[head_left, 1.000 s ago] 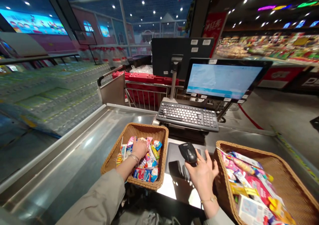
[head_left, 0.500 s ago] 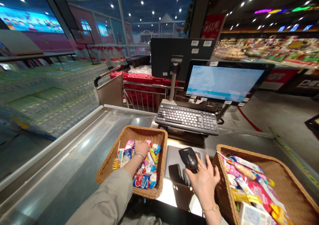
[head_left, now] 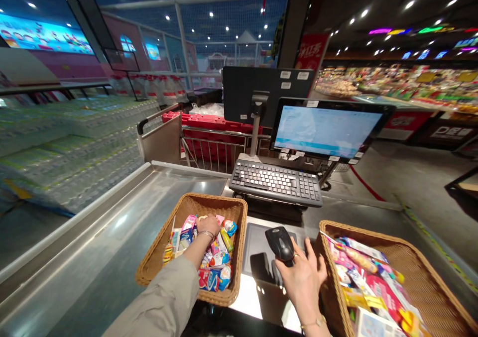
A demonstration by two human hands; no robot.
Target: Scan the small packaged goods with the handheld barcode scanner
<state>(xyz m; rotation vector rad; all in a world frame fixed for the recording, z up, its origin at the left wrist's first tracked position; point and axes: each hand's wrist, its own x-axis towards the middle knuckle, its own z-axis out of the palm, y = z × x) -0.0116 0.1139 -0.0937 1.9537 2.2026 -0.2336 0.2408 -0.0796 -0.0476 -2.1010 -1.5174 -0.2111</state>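
My left hand (head_left: pixel 208 225) reaches into the left wicker basket (head_left: pixel 239 267), down among small colourful packets (head_left: pixel 216 251). Its fingertips are hidden by the packets and the hand itself, so I cannot tell whether they grip anything. In my right hand (head_left: pixel 303 273) is a black handheld barcode scanner (head_left: pixel 280 243), held above the counter with its shadow below. Thumb and a finger are around the scanner, while other fingers stick out to the right. Close beside that hand stands the right wicker basket (head_left: pixel 429 262), with packaged goods (head_left: pixel 381 282) in it.
A keyboard (head_left: pixel 274 181) and a lit screen (head_left: pixel 324 132) stand behind the scanner, with a second monitor (head_left: pixel 239 95) turned away. The metal counter (head_left: pixel 112 247) has a raised edge on the left. Behind it are a trolley (head_left: pixel 162 140) and red crates (head_left: pixel 209 145).
The view has shifted slightly, so the counter and baskets sit a little lower and further left. My left hand stays among the packets; my right hand still holds the barcode scanner.
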